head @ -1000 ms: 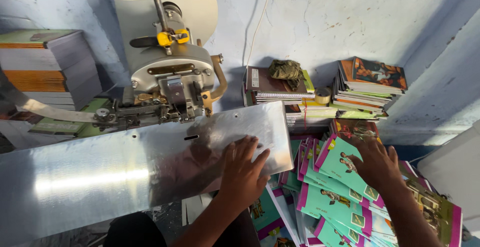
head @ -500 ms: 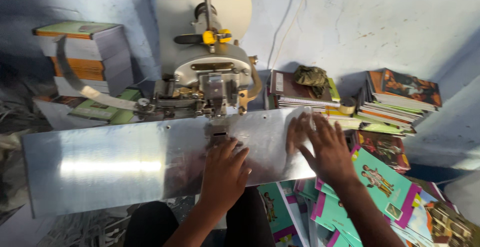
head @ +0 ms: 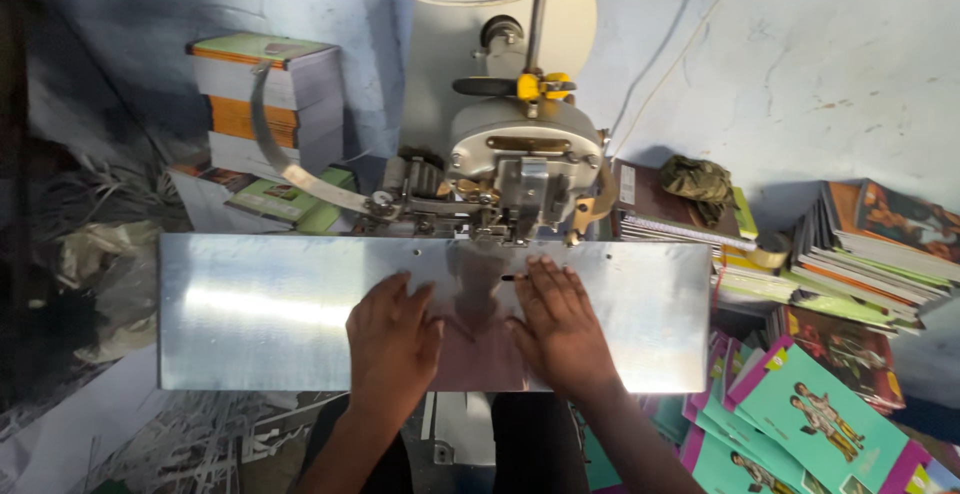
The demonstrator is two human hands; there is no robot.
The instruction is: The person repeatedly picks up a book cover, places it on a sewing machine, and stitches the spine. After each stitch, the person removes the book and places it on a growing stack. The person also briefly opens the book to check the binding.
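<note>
My left hand (head: pixel 392 342) and my right hand (head: pixel 560 326) both lie flat, fingers spread, on a shiny metal work plate (head: pixel 260 309). The plate stretches across the front of a grey stitching machine (head: pixel 510 169), whose head sits just beyond my fingertips. A small slot in the plate lies right by my right index finger. Neither hand holds anything. Teal and pink booklets (head: pixel 800 419) lie fanned out low on the right, beside my right forearm.
A stack of books (head: pixel 268 104) stands at the back left, and more stacked books and booklets (head: pixel 860 254) sit at the right. A dark cloth (head: pixel 700 179) rests on notebooks beside the machine. Paper strips (head: pixel 180 444) litter the lower left.
My right hand has come off the teal booklets at the right and onto the plate beside my left hand. The view has shifted so the machine sits centred.
</note>
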